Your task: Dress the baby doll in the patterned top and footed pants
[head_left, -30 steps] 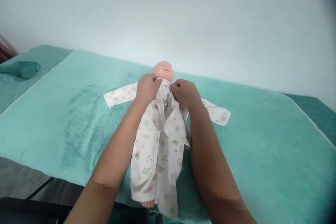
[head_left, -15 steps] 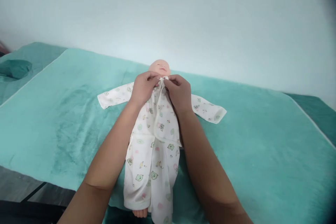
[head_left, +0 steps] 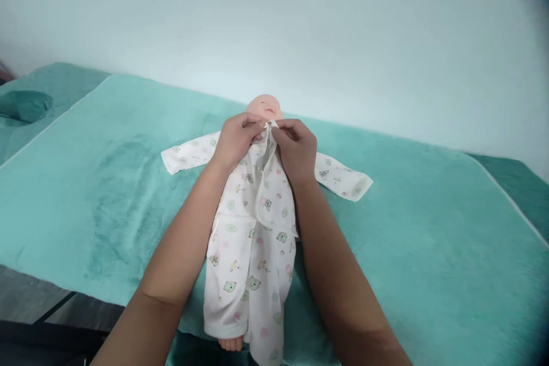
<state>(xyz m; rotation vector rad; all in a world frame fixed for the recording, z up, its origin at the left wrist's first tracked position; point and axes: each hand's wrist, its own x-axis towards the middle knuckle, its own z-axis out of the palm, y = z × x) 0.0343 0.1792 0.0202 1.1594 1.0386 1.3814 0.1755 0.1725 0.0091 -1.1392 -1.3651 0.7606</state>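
Note:
A baby doll [head_left: 262, 106] lies on its back, head away from me, in a white printed baby shirt [head_left: 240, 186] and matching trousers [head_left: 229, 274]. At its neck, my left hand [head_left: 239, 136] pinches one front edge of the shirt by the collar. Just to the right, my right hand [head_left: 297, 146] pinches the opposite collar edge. The two fingertips nearly meet, and the front hangs apart in a narrow gap below them. Both sleeves stretch out sideways. Whether a fastener sits between my fingers is too small to tell. One bare foot [head_left: 230, 343] shows below a trouser leg.
A green towel-like cover [head_left: 429, 229] spreads over the table under the doll. Darker green padding with a hollow [head_left: 26, 106] is at the far left. A pale wall [head_left: 274, 23] rises behind the table. A dark object [head_left: 47, 343] stands at the lower left.
Both hands stay at the collar and have lifted its edges slightly. The gap down the shirt front looks wider. The whole view has shifted a little.

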